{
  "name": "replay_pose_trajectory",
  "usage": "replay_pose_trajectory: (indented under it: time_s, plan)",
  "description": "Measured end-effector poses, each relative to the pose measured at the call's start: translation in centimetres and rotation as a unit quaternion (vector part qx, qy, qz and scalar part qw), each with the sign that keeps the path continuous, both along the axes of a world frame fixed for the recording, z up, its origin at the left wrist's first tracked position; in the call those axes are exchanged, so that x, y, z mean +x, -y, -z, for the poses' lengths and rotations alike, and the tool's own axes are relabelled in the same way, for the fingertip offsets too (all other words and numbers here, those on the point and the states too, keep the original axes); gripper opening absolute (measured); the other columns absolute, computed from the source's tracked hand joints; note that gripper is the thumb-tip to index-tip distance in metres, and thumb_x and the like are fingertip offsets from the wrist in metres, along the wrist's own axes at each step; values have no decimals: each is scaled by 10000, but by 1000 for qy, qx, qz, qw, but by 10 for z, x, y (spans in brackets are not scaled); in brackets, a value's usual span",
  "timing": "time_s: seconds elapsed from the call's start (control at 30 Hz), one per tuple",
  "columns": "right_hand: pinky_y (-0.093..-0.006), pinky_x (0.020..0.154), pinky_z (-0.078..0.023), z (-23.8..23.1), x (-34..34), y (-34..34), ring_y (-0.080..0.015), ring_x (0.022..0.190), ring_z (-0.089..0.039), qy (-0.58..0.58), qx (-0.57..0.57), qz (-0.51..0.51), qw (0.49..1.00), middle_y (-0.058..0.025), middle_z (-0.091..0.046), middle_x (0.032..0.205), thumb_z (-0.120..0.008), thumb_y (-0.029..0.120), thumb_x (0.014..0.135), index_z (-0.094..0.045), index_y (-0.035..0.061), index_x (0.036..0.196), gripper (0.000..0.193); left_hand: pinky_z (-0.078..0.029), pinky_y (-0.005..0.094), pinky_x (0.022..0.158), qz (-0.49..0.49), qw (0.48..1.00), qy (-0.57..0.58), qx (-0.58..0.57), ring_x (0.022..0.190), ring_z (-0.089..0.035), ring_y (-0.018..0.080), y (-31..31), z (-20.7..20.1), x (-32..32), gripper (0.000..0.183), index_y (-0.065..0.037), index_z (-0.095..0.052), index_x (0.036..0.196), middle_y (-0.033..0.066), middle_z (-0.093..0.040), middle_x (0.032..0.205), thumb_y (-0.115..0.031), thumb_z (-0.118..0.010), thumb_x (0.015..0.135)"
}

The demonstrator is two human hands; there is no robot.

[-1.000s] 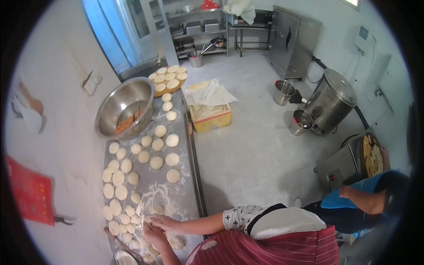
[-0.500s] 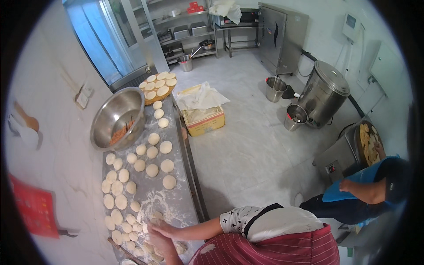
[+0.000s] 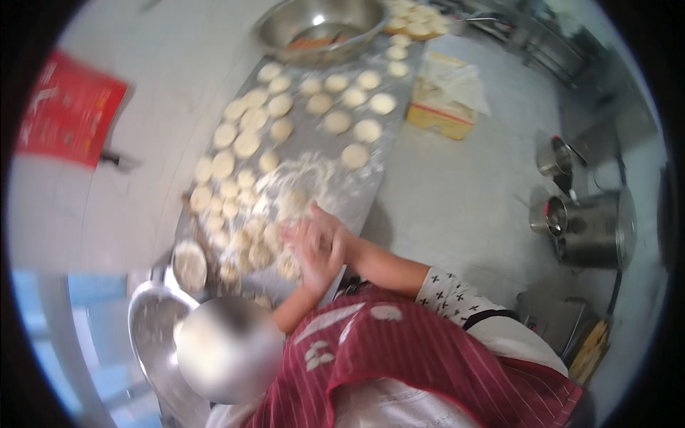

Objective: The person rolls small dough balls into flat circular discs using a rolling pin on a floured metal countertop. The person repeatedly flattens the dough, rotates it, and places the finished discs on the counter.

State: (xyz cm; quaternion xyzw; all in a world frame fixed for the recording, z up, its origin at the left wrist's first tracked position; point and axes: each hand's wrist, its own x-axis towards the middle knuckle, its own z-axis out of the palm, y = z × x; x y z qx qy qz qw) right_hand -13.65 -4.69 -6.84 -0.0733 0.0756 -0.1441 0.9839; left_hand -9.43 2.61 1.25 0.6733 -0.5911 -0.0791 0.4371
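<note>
My left hand [image 3: 307, 250] and my right hand [image 3: 333, 232] meet over the near part of the floured metal table [image 3: 303, 135]. The left one lies across the right, its fingers stretched out. Of my right hand, a straight finger or thumb shows; the rest is partly covered by the left. Just beyond the fingertips lies a pale dough piece [image 3: 292, 205] on scattered flour. Smaller lumps of dough [image 3: 259, 255] cluster to the left of my hands. Farther off, several flattened dough rounds [image 3: 247, 144] cover the table. Whether any dough is between my palms is hidden.
A large steel bowl [image 3: 267, 36] with orange-brown filling stands at the far end, by a tray of dough rounds [image 3: 417, 28]. A yellow box [image 3: 440, 118] sits on the floor to the right. Near left are a small round container [image 3: 190, 264] and another metal bowl [image 3: 135, 335].
My view has swung down and left, bringing the near-left bowl into sight and the co-worker out of it. My hands, formerly over the dough pieces, now lie one across the other.
</note>
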Motion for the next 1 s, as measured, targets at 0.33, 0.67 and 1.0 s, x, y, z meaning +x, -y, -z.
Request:
replay_pose_trajectory:
  time_s: [0.33,0.67,1.0]
  plan:
    - [-413,1042,-412,-47,11,-2,-277,1184,-533,-97,-9,-10,995,-145,-562,1276,-332,649,940,-477,-23,1311,781,-383,523,853,-25,1000,0,-6,960,-513,404,-6,7,25,164,-22,-556,870,198,-534,993,-86,-666,767]
    - [-402,1106,-288,-28,33,34,-272,1326,-393,-170,-51,89,980,-175,-422,1428,-291,738,904,-388,-46,1386,925,-442,452,798,-53,992,118,3,920,-544,379,68,67,127,232,-43,-616,970,196,-576,970,-128,-696,769]
    - [-380,945,-452,26,-32,31,-261,1147,-546,-321,-101,123,934,-168,-552,1265,-490,503,962,-480,-8,1299,612,-456,465,825,-131,961,147,193,942,-563,402,83,93,130,339,-20,-588,1014,193,-593,971,-237,-726,794]
